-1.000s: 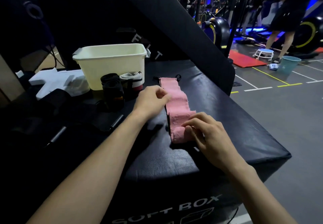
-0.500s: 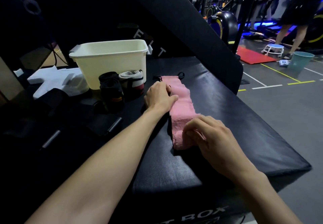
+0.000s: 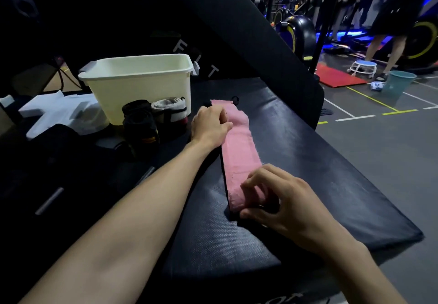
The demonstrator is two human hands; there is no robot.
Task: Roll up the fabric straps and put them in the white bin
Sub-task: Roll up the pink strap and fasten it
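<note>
The pink strap (image 3: pixel 239 152) was laid flat along the black box (image 3: pixel 331 173), its near end pinched by the right hand (image 3: pixel 282 199), its far part pressed by the left hand (image 3: pixel 209 125), beside the white bin (image 3: pixel 139 83).

Pink strap's (image 3: pixel 238 152) near end under right hand (image 3: pixel 282 203)

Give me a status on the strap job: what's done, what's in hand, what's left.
Done: two rolled straps, a black one and a grey one, stand in front of the white bin, not in it. In hand: the pink strap lies flat on the black pad; the right hand pinches its near end to start the roll, the left hand presses its far part. Left: rolling it and binning all three.
</note>
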